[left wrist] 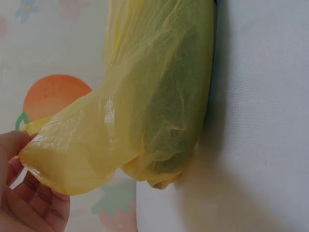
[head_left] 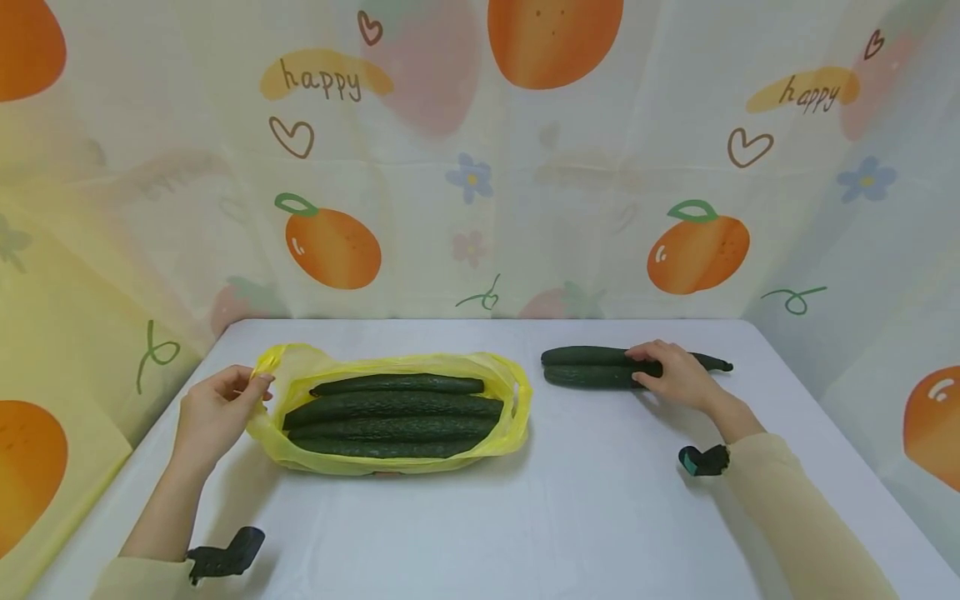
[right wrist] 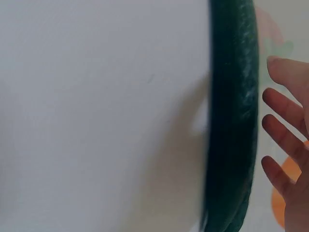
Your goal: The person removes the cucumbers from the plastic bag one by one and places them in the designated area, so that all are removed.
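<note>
A yellow plastic bag (head_left: 517, 392) lies on its side with its mouth spread, and several dark green cucumbers (head_left: 393, 406) rest lengthwise in it. My left hand (head_left: 212, 410) pinches the bag's left edge between thumb and finger; in the left wrist view the stretched film (left wrist: 79, 145) runs from those fingertips. Two more cucumbers (head_left: 585, 377) lie side by side at the back right of the table. Over them is my right hand (head_left: 678, 377), fingers spread and loosely bent. In the right wrist view a gap shows between the fingertips and the nearer cucumber (right wrist: 234, 106).
A white cloth covers the table (head_left: 585, 517). Behind it hangs a curtain (head_left: 510, 225) printed with oranges, hearts and flowers. Black wrist cameras (head_left: 228, 554) sit on both forearms, low over the table.
</note>
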A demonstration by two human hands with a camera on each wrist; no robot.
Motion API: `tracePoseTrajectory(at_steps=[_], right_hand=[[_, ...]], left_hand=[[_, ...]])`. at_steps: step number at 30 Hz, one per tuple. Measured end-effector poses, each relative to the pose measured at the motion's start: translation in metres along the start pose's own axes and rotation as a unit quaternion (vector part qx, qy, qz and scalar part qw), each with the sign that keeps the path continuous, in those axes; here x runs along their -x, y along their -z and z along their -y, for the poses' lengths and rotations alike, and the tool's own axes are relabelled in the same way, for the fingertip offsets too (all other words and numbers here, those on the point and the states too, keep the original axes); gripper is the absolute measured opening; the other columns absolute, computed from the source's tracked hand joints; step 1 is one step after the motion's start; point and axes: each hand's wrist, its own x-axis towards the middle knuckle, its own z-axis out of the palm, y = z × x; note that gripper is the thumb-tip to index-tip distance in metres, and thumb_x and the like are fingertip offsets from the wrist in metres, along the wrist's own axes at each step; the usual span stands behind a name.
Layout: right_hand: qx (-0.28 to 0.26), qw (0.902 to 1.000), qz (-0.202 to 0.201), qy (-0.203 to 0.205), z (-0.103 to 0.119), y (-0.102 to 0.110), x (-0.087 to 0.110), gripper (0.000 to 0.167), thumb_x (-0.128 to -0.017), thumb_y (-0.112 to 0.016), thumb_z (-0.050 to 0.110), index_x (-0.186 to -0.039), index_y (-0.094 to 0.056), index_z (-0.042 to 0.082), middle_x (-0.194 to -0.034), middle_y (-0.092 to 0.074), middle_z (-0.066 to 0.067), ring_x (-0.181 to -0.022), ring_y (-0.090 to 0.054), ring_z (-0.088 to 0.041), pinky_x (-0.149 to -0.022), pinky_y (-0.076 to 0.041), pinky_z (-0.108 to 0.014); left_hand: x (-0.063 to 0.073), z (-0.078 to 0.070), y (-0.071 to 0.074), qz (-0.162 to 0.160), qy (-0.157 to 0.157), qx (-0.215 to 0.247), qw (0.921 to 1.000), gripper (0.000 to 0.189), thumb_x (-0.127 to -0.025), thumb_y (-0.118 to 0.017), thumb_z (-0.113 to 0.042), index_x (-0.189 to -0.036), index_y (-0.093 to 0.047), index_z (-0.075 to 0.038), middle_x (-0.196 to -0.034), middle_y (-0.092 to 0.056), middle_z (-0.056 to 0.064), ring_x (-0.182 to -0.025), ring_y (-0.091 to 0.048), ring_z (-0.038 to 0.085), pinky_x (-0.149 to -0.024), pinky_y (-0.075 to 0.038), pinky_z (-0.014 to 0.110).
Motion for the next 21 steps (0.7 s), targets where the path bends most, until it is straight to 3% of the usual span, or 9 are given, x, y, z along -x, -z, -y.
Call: tracePoseTrajectory(at_steps=[15, 21], right_hand=[[-0.03, 0.9988, 0.005, 0.037, 0.033, 0.013, -0.012, 0.034, -0.083, -0.067, 0.013, -0.115, -0.059, 0.003, -0.113, -0.062, -0.011, -0.104, -0.056, -0.029, -0.09, -0.044, -0.046], [-0.032, 0.9977, -0.012, 0.058, 0.049, 0.016, -0.017, 0.038, -0.083, -0.068, 0.016, -0.118, -0.059, 0.007, -0.116, -0.061, -0.011, -0.106, -0.055, -0.031, -0.09, -0.044, -0.046]], left_hand=[[-0.001, 0.0, 0.0, 0.002, -0.005, 0.003, 1.0, 0.033, -0.089, -0.058, -0.037, -0.089, -0.066, -0.005, -0.065, -0.059, -0.019, -0.061, -0.05, 0.0, -0.048, -0.041, 0.019], [-0.001, 0.0, -0.001, -0.003, -0.014, 0.009, 0.9999, 0.032, -0.089, -0.058, -0.036, -0.088, -0.066, -0.006, -0.063, -0.058, -0.022, -0.061, -0.05, -0.001, -0.047, -0.041, 0.019]])
